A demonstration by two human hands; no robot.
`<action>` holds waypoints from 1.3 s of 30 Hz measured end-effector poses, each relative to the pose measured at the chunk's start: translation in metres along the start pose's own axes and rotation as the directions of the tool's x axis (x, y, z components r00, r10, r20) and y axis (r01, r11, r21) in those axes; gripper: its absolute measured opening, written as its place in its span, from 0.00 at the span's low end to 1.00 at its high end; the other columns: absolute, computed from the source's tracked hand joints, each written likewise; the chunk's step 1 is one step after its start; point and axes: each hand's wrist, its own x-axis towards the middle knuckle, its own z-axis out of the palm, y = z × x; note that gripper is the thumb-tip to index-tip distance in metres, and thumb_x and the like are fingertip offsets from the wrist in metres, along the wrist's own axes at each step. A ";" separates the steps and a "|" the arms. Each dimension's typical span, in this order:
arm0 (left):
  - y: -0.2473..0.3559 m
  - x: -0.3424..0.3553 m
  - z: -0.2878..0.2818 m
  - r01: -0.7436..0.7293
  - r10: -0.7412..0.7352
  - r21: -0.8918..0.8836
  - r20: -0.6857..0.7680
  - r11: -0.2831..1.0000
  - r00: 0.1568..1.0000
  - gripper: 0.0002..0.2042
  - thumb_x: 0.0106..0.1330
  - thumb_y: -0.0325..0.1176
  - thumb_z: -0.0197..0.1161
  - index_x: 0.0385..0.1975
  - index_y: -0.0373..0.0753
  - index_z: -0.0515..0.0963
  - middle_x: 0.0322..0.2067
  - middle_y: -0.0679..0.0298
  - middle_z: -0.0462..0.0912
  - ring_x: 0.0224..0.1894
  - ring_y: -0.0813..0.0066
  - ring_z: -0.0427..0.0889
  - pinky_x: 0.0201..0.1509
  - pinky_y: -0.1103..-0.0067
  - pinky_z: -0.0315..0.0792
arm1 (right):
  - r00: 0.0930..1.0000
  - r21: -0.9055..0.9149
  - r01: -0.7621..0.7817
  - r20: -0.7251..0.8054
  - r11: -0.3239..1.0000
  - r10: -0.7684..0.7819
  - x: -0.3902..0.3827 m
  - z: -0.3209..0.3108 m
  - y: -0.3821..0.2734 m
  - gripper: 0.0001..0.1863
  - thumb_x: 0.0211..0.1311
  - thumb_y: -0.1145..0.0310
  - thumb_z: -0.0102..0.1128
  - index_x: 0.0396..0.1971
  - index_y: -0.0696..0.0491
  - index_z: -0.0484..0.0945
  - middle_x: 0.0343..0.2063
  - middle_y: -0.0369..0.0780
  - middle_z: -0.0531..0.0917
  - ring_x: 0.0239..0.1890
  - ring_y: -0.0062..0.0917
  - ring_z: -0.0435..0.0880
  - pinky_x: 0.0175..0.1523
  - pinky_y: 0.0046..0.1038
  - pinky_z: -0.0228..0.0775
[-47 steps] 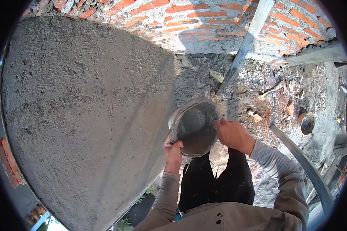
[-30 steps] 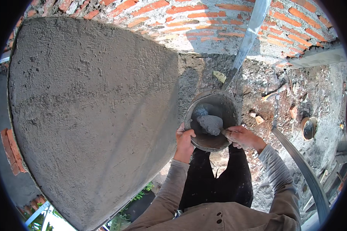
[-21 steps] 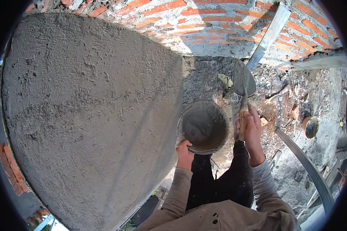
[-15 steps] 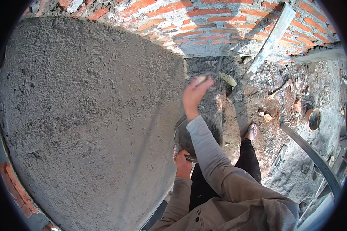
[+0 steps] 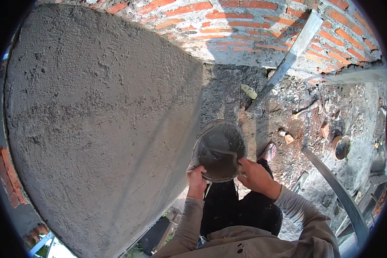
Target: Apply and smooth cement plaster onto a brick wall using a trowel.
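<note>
A round mortar-caked bucket (image 5: pixel 219 123) with grey mix inside is held in front of my dark trousers, beside a large freshly plastered grey surface (image 5: pixel 99 107) on the left. My left hand (image 5: pixel 197 182) is closed on the bucket's near left rim, thumb over the edge. At the bucket's right side, my right hand (image 5: pixel 258 178) is closed round the handle of a trowel (image 5: pixel 228 152), whose blade is inside the bucket and partly hidden by mortar and shadow.
A brick wall (image 5: pixel 245 19) runs across the back, with a long metal straightedge (image 5: pixel 299 41) slanting from it. Rubble, an axe-like tool (image 5: pixel 307 109) and a small pail (image 5: pixel 340 147) lie at the right. A metal bar (image 5: pixel 335 185) reaches in beside my right arm. My foot (image 5: pixel 268 152) shows beyond the bucket.
My right hand was raised with the trowel, swung across over the bucket, and is now back down at its right with the blade inside. My left hand has stayed on the rim.
</note>
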 end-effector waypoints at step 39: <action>-0.077 -0.057 -0.166 0.110 -0.195 -0.211 -0.441 0.971 0.876 0.17 0.44 0.18 0.51 0.38 0.30 0.74 0.40 0.56 0.78 0.45 0.59 0.78 0.53 0.70 0.73 | 0.713 0.415 0.543 -0.687 0.731 -0.139 0.220 0.207 -0.135 0.16 0.67 0.70 0.48 0.53 0.56 0.62 0.43 0.52 0.76 0.39 0.47 0.79 0.41 0.41 0.71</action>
